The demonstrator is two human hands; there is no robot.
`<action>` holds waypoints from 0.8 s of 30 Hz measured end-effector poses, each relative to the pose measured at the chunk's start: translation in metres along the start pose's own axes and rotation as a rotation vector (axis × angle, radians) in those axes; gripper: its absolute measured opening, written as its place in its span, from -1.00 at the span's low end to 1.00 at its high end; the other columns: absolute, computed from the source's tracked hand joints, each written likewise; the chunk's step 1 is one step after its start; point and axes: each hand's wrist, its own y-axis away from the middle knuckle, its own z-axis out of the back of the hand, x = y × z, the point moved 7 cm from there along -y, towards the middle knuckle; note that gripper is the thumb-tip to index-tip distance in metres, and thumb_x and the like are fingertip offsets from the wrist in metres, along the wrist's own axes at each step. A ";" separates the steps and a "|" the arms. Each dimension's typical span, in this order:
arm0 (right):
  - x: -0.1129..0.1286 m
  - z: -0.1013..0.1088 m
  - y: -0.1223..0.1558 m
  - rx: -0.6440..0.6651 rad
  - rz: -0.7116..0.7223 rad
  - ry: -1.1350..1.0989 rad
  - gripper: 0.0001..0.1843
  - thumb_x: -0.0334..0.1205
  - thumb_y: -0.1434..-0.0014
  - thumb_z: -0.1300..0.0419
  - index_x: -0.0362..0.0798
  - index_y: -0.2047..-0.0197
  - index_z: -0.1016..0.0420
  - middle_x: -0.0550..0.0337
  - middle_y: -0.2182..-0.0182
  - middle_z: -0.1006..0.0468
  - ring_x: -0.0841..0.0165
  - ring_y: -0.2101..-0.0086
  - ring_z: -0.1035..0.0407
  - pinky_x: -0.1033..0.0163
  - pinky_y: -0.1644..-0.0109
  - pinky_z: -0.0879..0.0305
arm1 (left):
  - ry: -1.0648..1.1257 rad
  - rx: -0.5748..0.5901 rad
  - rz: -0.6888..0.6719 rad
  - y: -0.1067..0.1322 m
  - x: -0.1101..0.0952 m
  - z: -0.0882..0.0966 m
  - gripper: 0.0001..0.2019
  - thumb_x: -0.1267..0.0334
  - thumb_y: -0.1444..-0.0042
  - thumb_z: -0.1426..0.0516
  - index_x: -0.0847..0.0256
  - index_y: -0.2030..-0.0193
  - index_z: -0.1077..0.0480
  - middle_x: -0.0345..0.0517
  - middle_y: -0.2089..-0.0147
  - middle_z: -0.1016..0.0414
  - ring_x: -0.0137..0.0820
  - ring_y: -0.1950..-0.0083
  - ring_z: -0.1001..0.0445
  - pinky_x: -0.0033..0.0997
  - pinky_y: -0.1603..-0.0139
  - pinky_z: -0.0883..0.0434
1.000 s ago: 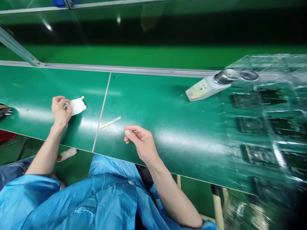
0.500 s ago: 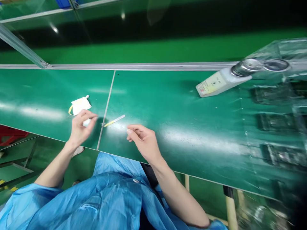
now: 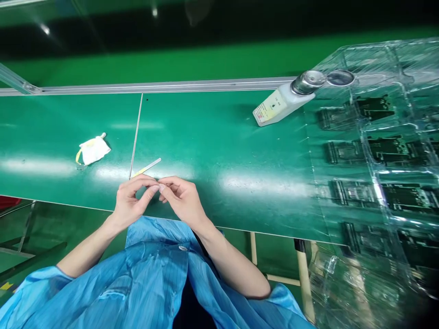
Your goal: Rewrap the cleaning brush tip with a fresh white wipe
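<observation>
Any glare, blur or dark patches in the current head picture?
Head view: pale glare bands streak the green tabletop, and highlights break up the clear plastic tray; head view, lower right corner: nearly black; head view, left hand and right hand: fairly sharp, though anything pinched is too small to tell.

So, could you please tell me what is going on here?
The person's left hand and right hand meet at the fingertips over the green bench; anything pinched is hidden or too small to see. A thin stick lies just beyond, a white item farther left, a bottle to the right.
</observation>
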 end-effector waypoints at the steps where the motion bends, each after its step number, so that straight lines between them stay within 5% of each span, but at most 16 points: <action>1: 0.000 -0.001 0.000 0.005 0.001 0.012 -0.80 -0.08 -0.10 -0.25 -0.04 0.32 -0.49 0.31 0.56 -0.42 0.48 0.53 -0.32 0.32 0.41 -0.30 | 0.000 -0.005 0.013 0.001 0.001 0.000 -0.89 0.28 -0.15 -0.19 0.20 0.37 -0.51 -0.13 0.39 -0.54 -0.43 0.34 -0.50 -0.44 0.28 -0.44; 6: 0.006 0.002 0.004 0.039 0.062 0.134 -0.83 -0.11 -0.13 -0.24 -0.04 0.31 -0.50 0.28 0.54 -0.44 0.45 0.52 -0.34 0.31 0.42 -0.32 | -0.040 -0.159 0.111 -0.009 0.027 0.027 -0.82 0.17 -0.13 -0.19 0.20 0.42 -0.46 -0.17 0.43 -0.48 -0.45 0.37 -0.45 -0.46 0.31 -0.40; 12: 0.009 0.024 0.012 -0.043 0.147 0.344 -0.74 -0.05 -0.22 -0.17 -0.05 0.27 -0.56 0.18 0.45 -0.51 0.42 0.48 -0.39 0.30 0.41 -0.36 | -0.265 -0.445 0.210 -0.046 0.093 0.128 -0.75 0.08 -0.02 -0.18 0.26 0.40 -0.41 -0.14 0.43 -0.48 -0.46 0.41 -0.41 -0.46 0.32 -0.37; 16: 0.008 0.033 0.017 -0.065 0.165 0.395 -0.69 -0.02 -0.26 -0.12 -0.05 0.27 -0.56 0.17 0.45 -0.50 0.42 0.49 -0.38 0.31 0.41 -0.37 | -0.374 -0.375 0.290 -0.065 0.123 0.164 -0.75 0.10 0.10 -0.18 0.28 0.43 -0.44 -0.09 0.45 -0.50 -0.43 0.44 -0.43 -0.45 0.38 -0.37; 24: 0.008 0.047 0.023 -0.089 0.151 0.464 -0.72 -0.05 -0.26 -0.11 -0.04 0.25 -0.56 0.19 0.45 -0.46 0.42 0.49 -0.38 0.29 0.35 -0.37 | -0.658 -0.243 0.299 -0.076 0.121 0.181 -0.72 0.06 0.08 -0.13 0.24 0.49 -0.48 -0.07 0.46 -0.50 -0.39 0.47 -0.36 -0.39 0.38 -0.33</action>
